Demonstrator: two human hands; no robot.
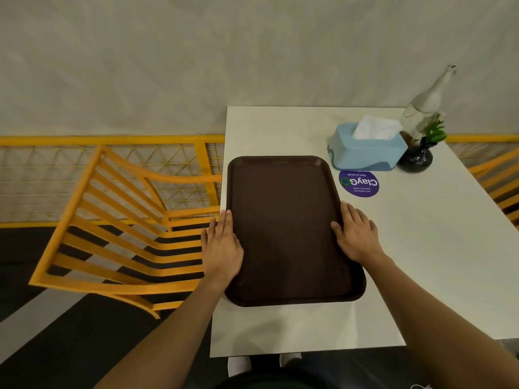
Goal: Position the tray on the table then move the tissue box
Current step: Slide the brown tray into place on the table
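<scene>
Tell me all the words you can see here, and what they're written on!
"ClayGo": big white and green letters on the round purple sticker on the table, upside down from this view.
"Clean as you go": small line on the same sticker.
Another small line there is too blurred to read surely.
Tray and tissue box: no words visible.

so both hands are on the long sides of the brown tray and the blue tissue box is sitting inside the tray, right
Not quite. The head view shows the blue tissue box on the white table, beyond the brown tray's far right corner. The left hand and right hand are on its long sides.
</scene>
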